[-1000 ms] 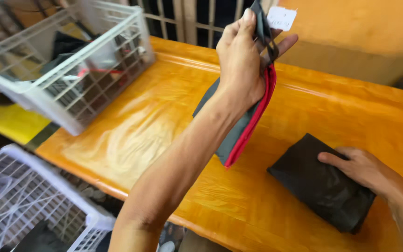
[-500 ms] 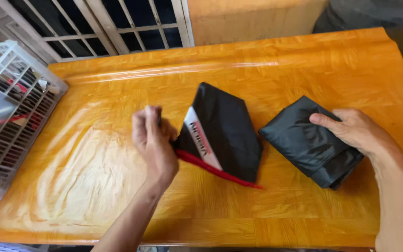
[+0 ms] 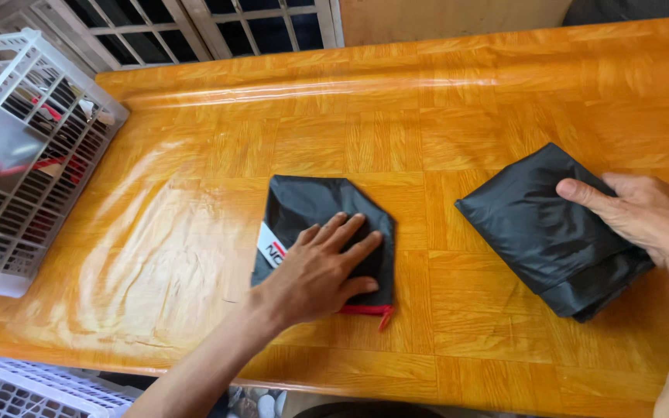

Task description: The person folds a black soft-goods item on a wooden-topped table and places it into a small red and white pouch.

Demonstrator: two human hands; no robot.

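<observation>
On the glossy orange table (image 3: 505, 101), two dark fabric pieces lie well apart: the left hand (image 3: 315, 275) presses flat, with fingers spread and released, on a folded black cloth with a red edge (image 3: 311, 203), and the right hand (image 3: 644, 213) rests with loose fingers on a folded black bundle (image 3: 540, 224). Both pieces look already folded into compact shapes, so I judge only smoothing or putting away is left. A white plastic basket (image 3: 17, 147) with more items stands at the left end of the table.

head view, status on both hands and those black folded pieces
Left hand flat on red-trimmed black piece. Right hand on black bundle. Nothing between them.
</observation>
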